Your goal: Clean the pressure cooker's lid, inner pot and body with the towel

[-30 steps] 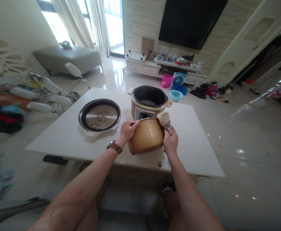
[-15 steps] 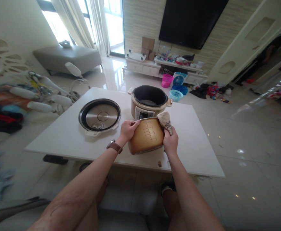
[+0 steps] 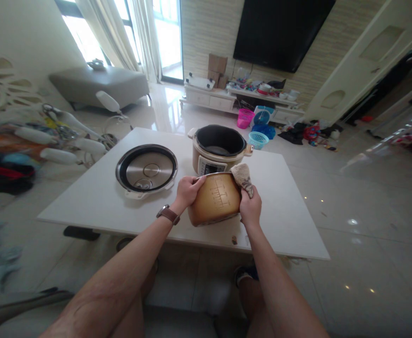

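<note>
A golden inner pot (image 3: 214, 199) with level marks on its side is tilted over the front part of the white table. My left hand (image 3: 187, 191) is closed on its left rim, thumb on top. On the other side my right hand (image 3: 251, 206) is closed on a bunched, stained cloth (image 3: 243, 178) that lies over the pot's right rim. Directly behind stands the pressure cooker body (image 3: 220, 148), uncovered and dark inside, its control panel facing me. The cooker lid (image 3: 151, 168) rests upside down to the left, showing its metal inside and black ring.
The white table (image 3: 279, 220) carries all of these, with a small brown bit (image 3: 234, 240) near its front edge. A floor lamp (image 3: 72, 126) with white shades stands close to the table's left side. Baskets (image 3: 245, 118) sit on the floor behind.
</note>
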{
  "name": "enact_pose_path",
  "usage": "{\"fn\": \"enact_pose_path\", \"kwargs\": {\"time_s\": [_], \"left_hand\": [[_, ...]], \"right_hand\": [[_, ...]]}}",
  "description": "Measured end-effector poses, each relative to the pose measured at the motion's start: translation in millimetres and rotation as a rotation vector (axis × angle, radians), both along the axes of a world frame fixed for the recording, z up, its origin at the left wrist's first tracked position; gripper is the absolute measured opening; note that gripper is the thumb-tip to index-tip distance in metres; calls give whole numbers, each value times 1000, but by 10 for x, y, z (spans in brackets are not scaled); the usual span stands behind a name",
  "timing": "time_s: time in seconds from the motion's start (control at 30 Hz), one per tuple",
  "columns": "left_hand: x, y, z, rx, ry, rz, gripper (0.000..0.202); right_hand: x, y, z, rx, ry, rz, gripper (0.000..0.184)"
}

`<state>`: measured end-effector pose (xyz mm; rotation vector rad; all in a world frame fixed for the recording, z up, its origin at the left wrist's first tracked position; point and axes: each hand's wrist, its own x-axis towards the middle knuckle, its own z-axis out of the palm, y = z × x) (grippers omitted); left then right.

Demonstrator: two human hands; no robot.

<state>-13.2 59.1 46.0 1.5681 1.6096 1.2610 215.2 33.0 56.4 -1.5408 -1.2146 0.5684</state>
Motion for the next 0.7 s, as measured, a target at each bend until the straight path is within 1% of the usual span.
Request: {"fn": "enact_pose_path", "kwargs": {"time_s": [0.23,0.53,0.7], "left_hand": [[-11,9,-27,3,-13,-9,65],[-4,-2,0,-2,-12,-12,65],[-8,9,-19,-1,-7,-5,65]], "right_hand": [[-1,-4,7,-11,1,-5,28],[1,2,4,-16,0,-5,27],[-2,1,1,-6,2,2,28]]}}
